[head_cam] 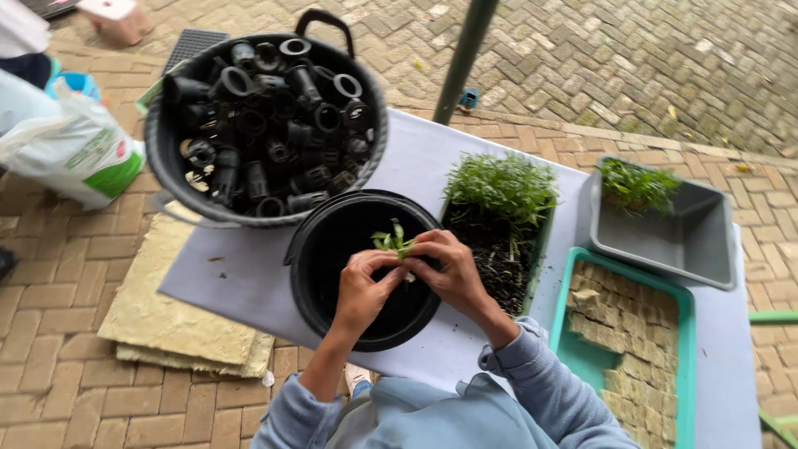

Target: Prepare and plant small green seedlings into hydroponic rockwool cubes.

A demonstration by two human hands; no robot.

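Observation:
Both my hands meet over an empty black bucket (pixel 324 258) on the pale table (pixel 249 274). My left hand (pixel 362 287) and my right hand (pixel 453 270) pinch a small green seedling (pixel 393 241) between their fingertips, its leaves sticking up. Just right of my right hand stands a dark tray of dense green seedlings (pixel 501 195) in soil.
A black basket (pixel 166 158) full of small black net pots sits at the table's back left. A green tray (pixel 690 333) holds tan growing cubes at the right; behind it stands a grey tub (pixel 698 241) with seedlings. Fibrous slabs (pixel 166 316), a white sack (pixel 75 150) and a green pole (pixel 465 50) stand on the brick paving.

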